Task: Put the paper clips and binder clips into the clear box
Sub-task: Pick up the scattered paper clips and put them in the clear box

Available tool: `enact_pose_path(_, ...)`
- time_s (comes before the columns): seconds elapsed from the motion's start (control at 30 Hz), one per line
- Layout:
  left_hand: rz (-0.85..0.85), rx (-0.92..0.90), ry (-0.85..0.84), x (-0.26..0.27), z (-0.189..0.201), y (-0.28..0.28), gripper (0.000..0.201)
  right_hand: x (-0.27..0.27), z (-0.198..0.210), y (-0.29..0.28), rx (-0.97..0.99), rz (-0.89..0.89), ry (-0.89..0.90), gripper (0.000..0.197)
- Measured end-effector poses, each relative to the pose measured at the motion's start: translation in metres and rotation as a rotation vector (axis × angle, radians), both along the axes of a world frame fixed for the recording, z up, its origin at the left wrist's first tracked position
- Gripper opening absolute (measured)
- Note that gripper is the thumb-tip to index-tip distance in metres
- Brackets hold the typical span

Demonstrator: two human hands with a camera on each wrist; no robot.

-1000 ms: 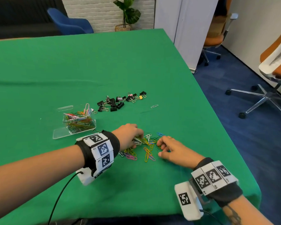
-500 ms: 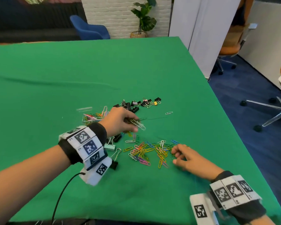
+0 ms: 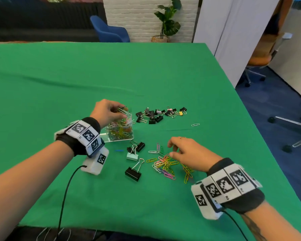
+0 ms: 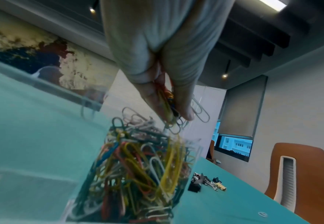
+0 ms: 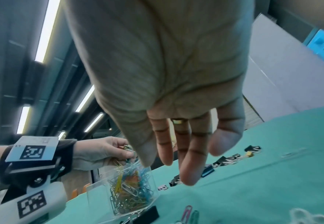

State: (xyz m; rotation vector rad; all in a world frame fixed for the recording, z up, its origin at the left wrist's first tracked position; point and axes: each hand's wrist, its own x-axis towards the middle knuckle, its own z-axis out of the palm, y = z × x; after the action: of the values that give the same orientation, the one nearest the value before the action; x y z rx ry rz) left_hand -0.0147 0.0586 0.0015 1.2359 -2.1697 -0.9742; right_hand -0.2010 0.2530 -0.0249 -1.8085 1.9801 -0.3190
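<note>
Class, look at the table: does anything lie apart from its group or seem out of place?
Yes. One silver paper clip lies alone on the green cloth, right of the binder clip cluster, far from the coloured paper clip pile.

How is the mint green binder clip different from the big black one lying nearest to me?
The mint green binder clip is pale and looks smaller; the big black binder clip is dark and looks larger. The mint one lies closer to the clear box, right beside other black clips; the black one lies apart, nearer the person. Both rest on the green table with silver wire handles, not yet in the box.
</note>
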Motion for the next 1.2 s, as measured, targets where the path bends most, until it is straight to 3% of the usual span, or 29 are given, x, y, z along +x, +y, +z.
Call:
enact_pose_path(0.37, -0.092, -0.134, -0.155, 0.008, -0.002, -0.004, 0.046, 0.044, 0.017, -0.061, -0.043, 0.005, -0.041, 0.023)
enact_pose_path(0.5, -0.141, -0.099, -0.111, 0.013, 0.001, -0.008, 0.05, 0.058, 0.023, -0.098, -0.183, -0.099, -0.046, 0.021)
enact_pose_path(0.63, -0.172, -0.095, -0.036, 0.027, 0.006, -0.021, 0.04, 0.065, 0.018, -0.12, -0.255, -0.13, -0.042, 0.028)
enact_pose_path(0.77, -0.146, -0.112, 0.02, 0.049, 0.004, -0.036, 0.025, 0.072, 0.014, -0.127, -0.282, 0.111, 0.003, 0.05)
enact_pose_path(0.87, -0.085, -0.258, -0.058, 0.063, 0.0, -0.037, 0.021, 0.075, 0.011, -0.129, -0.171, 0.315, 0.284, 0.061)
enact_pose_path(0.9, -0.109, -0.26, -0.123, 0.066, -0.002, -0.034, 0.036, 0.075, 0.009, -0.129, -0.124, 0.352, 0.38, 0.064)
enact_pose_path(1.0, -0.265, -0.254, -0.357, 0.065, -0.016, -0.025, 0.11, 0.074, 0.009, -0.124, -0.035, 0.389, 0.503, 0.068)
enact_pose_path(1.07, -0.262, -0.301, -0.535, 0.057, -0.024, -0.021, 0.115, 0.068, 0.015, -0.119, -0.081, 0.334, 0.37, 0.066)
enact_pose_path(1.13, -0.228, -0.357, -0.633, 0.051, -0.029, -0.02, 0.091, 0.051, 0.021, -0.114, -0.212, 0.136, 0.155, 0.059)
enact_pose_path(1.2, -0.211, -0.375, -0.614, 0.049, -0.032, -0.022, 0.074, 0.022, 0.023, -0.109, -0.251, -0.166, 0.049, 0.048)
